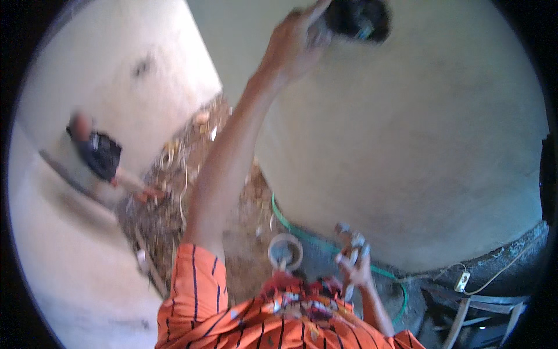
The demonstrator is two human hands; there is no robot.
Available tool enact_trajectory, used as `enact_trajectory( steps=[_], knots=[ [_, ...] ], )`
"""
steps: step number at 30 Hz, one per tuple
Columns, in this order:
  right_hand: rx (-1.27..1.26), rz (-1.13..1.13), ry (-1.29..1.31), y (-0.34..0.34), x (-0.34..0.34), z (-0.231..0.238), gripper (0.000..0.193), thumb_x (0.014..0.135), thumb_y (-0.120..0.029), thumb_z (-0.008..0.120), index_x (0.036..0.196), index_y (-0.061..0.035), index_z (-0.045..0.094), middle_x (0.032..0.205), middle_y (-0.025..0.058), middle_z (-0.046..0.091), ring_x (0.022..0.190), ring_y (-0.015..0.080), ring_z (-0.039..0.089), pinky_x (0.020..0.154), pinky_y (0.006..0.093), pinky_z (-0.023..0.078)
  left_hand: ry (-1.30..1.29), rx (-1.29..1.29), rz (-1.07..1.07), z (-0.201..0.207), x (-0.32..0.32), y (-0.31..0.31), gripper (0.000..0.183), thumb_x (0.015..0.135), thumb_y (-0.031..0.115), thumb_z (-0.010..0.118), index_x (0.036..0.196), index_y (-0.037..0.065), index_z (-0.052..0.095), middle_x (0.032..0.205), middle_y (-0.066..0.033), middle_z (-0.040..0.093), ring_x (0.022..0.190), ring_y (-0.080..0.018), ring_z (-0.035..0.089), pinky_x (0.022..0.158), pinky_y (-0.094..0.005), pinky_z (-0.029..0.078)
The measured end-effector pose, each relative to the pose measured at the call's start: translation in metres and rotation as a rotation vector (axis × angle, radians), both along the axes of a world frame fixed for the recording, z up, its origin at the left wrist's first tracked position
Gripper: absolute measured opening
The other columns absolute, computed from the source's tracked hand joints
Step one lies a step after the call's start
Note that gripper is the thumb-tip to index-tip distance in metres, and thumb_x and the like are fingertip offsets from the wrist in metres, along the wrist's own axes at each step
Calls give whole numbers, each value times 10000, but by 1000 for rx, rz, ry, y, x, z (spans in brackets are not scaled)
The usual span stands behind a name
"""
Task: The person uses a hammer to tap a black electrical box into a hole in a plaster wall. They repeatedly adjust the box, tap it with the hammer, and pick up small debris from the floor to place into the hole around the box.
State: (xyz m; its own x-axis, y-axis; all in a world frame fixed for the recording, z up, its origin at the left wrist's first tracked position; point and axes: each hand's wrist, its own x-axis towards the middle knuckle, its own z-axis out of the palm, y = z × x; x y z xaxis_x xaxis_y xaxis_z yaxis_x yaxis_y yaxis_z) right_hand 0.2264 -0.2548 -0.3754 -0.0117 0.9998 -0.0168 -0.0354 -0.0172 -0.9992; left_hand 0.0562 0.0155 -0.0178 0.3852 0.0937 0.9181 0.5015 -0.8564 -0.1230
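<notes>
My left arm is raised, and my left hand (pixel 299 38) is high up by the pale wall, smeared by motion. Its fingers reach the edge of a dark rounded patch (pixel 357 20) with a bluish-green bit in it. Whether that patch is a recess in the wall or a separate object, I cannot tell. Low down near my body, my right hand (pixel 357 269) is closed around the handle of what looks like a hammer (pixel 352 237), its grey head pointing up and away from me.
A pale plastered wall (pixel 407 145) spans the right side. Below are a white bucket (pixel 285 251), a green hose (pixel 308 237), a white power socket (pixel 462 282) on a cord and a wooden frame (pixel 465 317). Debris covers the floor (pixel 232 256). At left, a person (pixel 99 152) in dark clothing is by the wall.
</notes>
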Motion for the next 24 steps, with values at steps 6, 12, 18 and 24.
enact_trajectory(
  steps=[6,12,18,24],
  knots=[
    [-150,-68,-406,-4,66,-99,140,762,-145,664,829,-50,586,739,32,593,636,121,544,565,270,436,-85,-640,153,-117,-82,-69,466,808,199,582,1260,152,480,969,-148,501,887,-322,486,743,-437,389],
    [-809,141,-1001,-139,137,-295,226,865,-294,540,907,-89,626,652,56,561,542,186,527,434,374,398,-233,-1420,592,-503,-253,-264,494,898,466,457,1199,76,499,982,-217,615,904,-388,603,753,-461,475],
    [-1227,418,-899,-213,75,-262,235,842,-293,567,903,-70,610,685,61,568,567,178,535,467,363,419,248,-2385,1198,-702,-320,-757,243,752,171,537,910,33,660,990,-193,625,957,-357,586,819,-445,454],
    [-1176,581,-982,-163,-22,-244,253,819,-292,594,899,-52,594,717,67,574,591,170,543,500,352,441,-646,-2216,1435,-693,-276,-870,224,767,208,551,906,65,654,860,-185,640,866,-359,602,768,-434,469]
  ],
)
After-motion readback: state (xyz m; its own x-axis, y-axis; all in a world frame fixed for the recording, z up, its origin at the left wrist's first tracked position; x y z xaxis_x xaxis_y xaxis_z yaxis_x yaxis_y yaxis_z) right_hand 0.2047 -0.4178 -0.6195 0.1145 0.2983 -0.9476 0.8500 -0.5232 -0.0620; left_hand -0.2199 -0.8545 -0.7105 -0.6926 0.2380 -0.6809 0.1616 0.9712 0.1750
